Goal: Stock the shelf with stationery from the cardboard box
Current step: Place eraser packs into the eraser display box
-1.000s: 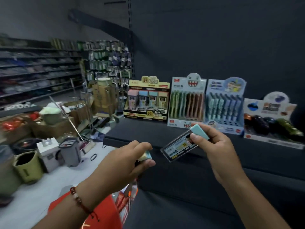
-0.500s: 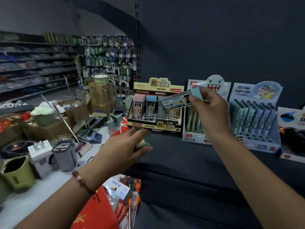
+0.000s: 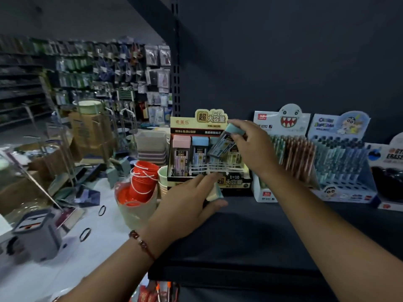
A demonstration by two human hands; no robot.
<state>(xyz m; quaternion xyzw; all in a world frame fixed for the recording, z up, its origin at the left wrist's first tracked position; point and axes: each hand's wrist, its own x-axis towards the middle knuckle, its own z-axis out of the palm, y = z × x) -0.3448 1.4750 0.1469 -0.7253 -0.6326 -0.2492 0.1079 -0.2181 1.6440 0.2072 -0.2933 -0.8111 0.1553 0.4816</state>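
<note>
A person's right hand (image 3: 253,149) pinches a lead refill case (image 3: 224,144) by its teal cap, holding it tilted just in front of the upper part of the yellow display box (image 3: 209,149) that stands on the dark shelf (image 3: 250,236). Inside that display box, a pink-capped case (image 3: 181,153) and a blue-capped case (image 3: 199,152) stand upright to the left of the held one. The left hand (image 3: 192,203), a beaded bracelet (image 3: 141,244) at its wrist, reaches toward the bottom front of the display box and curls its fingers and thumb around a second case with a pale cap (image 3: 214,191); that grip is closed on the case, which is mostly hidden by the hand. To the right of the display box, touching or just beside it, sits a pen display with a toothy monster header (image 3: 285,158), then a blue cartoon pen display (image 3: 342,162), and at the frame edge an eraser box (image 3: 388,168). To the left of the display box, off the shelf, orange cups (image 3: 141,177) are stacked inside a pale bucket (image 3: 135,210) on a white floor strewn with goods, and stocked store racks (image 3: 98,73) fill the background.
</note>
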